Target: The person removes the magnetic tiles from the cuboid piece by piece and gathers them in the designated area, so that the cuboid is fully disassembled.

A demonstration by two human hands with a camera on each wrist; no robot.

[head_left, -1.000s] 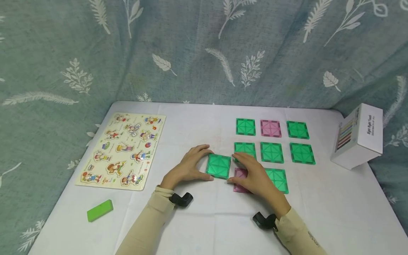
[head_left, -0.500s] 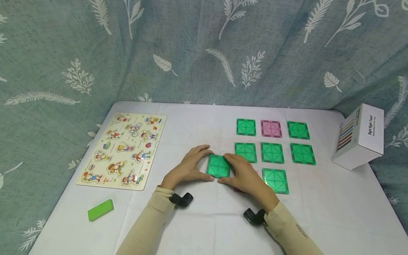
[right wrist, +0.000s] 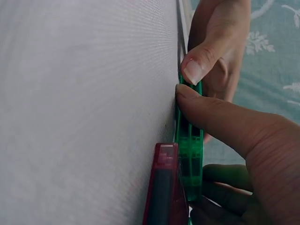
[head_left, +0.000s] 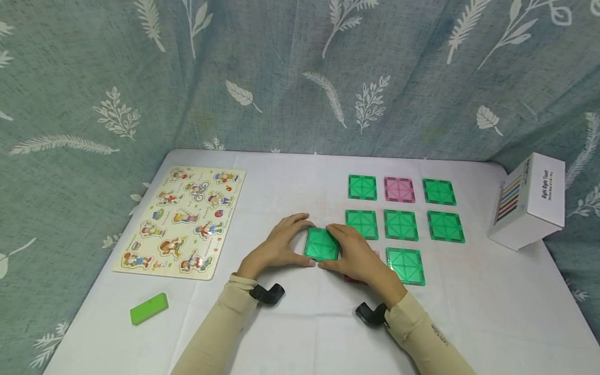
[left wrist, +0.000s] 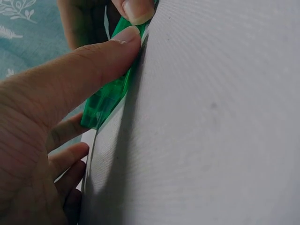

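A green square magnetic tile (head_left: 321,244) lies flat near the middle of the table between both hands. My left hand (head_left: 278,245) holds it from the left, thumb at the near edge and fingers toward the far edge. From the right, my right hand (head_left: 358,255) grips it with thumb and fingers at opposite edges. The two thumbs nearly meet at the near side in the left wrist view, and layered green edges (right wrist: 191,150) show in the right wrist view. A pink tile (right wrist: 161,187) stands close beside it, mostly hidden under the right hand in the head view.
More green tiles (head_left: 400,225) and a pink tile (head_left: 399,189) lie in spaced rows to the right. A white box (head_left: 529,200) stands at the far right. On the left are a picture puzzle board (head_left: 180,224) and a light green block (head_left: 149,309).
My right hand has moved left, closing its thumb and fingers over the green tile's right side and covering most of the near pink tile. The left hand stays in place.
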